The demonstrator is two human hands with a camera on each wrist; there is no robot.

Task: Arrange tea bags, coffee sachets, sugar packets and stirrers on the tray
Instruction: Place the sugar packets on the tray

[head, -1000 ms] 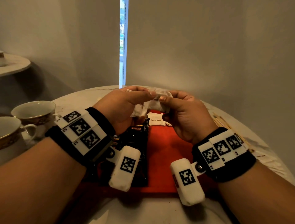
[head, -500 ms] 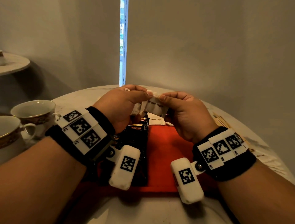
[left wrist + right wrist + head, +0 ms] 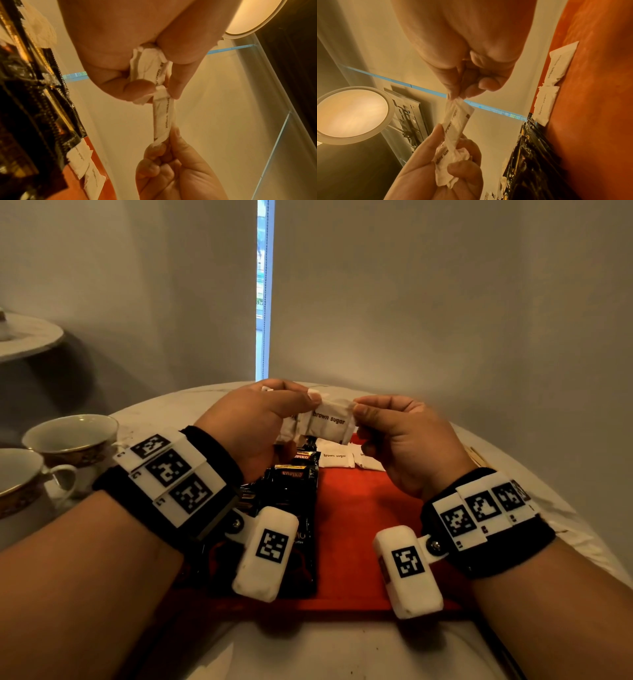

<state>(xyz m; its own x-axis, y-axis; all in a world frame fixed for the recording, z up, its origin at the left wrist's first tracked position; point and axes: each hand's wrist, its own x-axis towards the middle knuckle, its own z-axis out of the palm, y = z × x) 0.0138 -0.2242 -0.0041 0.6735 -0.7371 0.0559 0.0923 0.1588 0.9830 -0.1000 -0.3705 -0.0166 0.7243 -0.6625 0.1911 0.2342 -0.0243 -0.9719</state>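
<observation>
Both hands are raised over the far end of the red tray (image 3: pixel 356 525). My left hand (image 3: pixel 260 419) grips a small bunch of white brown sugar packets (image 3: pixel 147 70). My right hand (image 3: pixel 404 433) pinches the right end of the front packet (image 3: pixel 330 421) between thumb and forefinger, and the left thumb pinches its other end. Two more brown sugar packets (image 3: pixel 337 458) lie at the tray's far edge. Black coffee sachets (image 3: pixel 294 498) lie in a row on the tray's left half, partly hidden by my left wrist.
Two gold-rimmed teacups (image 3: pixel 68 440) stand on the round white table (image 3: pixel 342 652) at the left. Wooden stirrers (image 3: pixel 478 457) lie on the table right of the tray. Grey walls close behind the table.
The hands have drawn slightly apart, and the front sugar packet now shows spread flat between them with its print readable.
</observation>
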